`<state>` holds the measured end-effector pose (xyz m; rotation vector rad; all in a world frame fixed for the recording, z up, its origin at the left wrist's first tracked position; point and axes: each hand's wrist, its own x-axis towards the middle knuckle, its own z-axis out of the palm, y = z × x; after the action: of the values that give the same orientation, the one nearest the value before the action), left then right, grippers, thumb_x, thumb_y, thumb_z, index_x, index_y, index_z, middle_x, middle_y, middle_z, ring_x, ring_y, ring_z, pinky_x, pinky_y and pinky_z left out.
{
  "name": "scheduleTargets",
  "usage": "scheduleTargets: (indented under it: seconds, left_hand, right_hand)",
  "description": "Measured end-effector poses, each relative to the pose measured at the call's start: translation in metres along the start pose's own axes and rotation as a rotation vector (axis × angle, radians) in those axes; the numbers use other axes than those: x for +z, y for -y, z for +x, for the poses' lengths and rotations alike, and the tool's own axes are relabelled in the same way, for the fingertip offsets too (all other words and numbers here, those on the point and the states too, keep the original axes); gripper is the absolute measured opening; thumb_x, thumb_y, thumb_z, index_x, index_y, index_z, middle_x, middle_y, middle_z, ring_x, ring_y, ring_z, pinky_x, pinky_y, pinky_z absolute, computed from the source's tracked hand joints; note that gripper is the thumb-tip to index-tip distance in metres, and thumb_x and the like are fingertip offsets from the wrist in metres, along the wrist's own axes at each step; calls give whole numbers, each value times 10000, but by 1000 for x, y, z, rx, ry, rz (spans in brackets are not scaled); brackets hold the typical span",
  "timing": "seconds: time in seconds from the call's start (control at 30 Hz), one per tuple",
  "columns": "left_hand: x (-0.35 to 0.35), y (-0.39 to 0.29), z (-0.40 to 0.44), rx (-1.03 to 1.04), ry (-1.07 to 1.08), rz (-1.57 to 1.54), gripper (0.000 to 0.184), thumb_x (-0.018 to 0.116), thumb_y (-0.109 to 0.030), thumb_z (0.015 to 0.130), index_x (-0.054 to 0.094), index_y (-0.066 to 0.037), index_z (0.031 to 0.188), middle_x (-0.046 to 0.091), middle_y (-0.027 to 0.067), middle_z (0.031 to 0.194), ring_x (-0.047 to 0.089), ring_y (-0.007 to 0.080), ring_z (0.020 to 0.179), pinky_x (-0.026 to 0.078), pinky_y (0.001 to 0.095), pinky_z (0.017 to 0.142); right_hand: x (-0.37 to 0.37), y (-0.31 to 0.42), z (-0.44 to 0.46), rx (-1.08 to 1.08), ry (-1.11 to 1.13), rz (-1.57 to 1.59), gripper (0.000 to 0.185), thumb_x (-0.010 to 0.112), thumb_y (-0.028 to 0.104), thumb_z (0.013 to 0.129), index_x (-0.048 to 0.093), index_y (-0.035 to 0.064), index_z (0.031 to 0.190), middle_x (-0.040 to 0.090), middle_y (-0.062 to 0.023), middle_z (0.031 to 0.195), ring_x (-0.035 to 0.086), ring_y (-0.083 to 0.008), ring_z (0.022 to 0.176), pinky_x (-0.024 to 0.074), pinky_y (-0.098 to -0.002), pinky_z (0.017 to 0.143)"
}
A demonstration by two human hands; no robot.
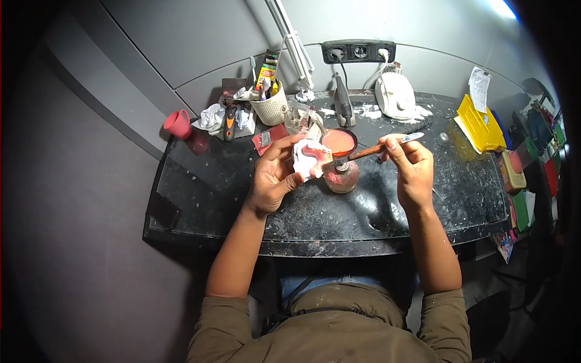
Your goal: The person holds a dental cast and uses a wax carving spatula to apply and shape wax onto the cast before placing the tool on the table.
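My left hand (pixel 271 180) grips a white plaster dental cast (pixel 304 162) with pink wax on it, fingers behind and thumb at the lower edge. Between the fingers of my right hand (pixel 414 172) is a wax knife (pixel 370 150) with a brown handle. Its pale end points up to the right, and its dark working end is over a small glass spirit burner (pixel 341 180), close to the wick. I cannot make out a flame. A round dark pan of pink wax (pixel 339 141) is just behind the burner, right of the cast.
On the black worktop (pixel 224 212) are a woven pot of tools (pixel 270 107), a pink cup (pixel 177 124), an orange-black handled tool (pixel 229 123) and a dark handpiece (pixel 343 104). A white device (pixel 395 95) and yellow holder (pixel 478 126) stand right. A lamp arm (pixel 293 45) rises behind.
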<state>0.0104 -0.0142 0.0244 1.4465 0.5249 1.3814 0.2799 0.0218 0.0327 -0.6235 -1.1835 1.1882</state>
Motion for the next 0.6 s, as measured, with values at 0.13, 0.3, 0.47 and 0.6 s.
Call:
scheduleTargets:
  seconds: [0.13, 0.3, 0.47, 0.6]
  left_hand:
    - [1, -1, 0, 5, -8, 11, 714, 782, -146, 844, 394, 30, 1416, 541, 160, 1331, 538, 223, 1241, 432, 373, 1066]
    - [1, 0, -1, -38, -20, -22, 722, 784, -165, 845, 390, 26, 1418, 539, 164, 1335, 539, 229, 1240, 432, 378, 1067]
    - [1, -1, -1, -68, -18, -40, 731, 783, -181, 847, 382, 24, 1423, 538, 168, 1336, 540, 233, 1238, 432, 382, 1065]
    - [2, -2, 0, -68, -21, -53, 729, 781, -186, 850, 382, 23, 1424, 545, 169, 1325, 540, 234, 1236, 427, 383, 1067]
  right_hand:
    - [-1, 1, 0, -8, 12, -16, 176, 689, 122, 935, 700, -49, 979, 688, -63, 923, 584, -98, 775, 474, -238, 720]
    - [2, 2, -1, -46, 9, -25, 175, 684, 123, 940, 701, -43, 993, 684, -59, 934, 583, -97, 779, 474, -237, 722]
    - [-3, 1, 1, -78, 18, -38, 179, 679, 119, 943, 695, -48, 1008, 684, -56, 948, 583, -99, 783, 475, -240, 723]
    - [-6, -1, 3, -97, 25, -42, 174, 665, 106, 950, 691, -54, 1013, 683, -65, 971, 586, -104, 785, 479, -243, 725]
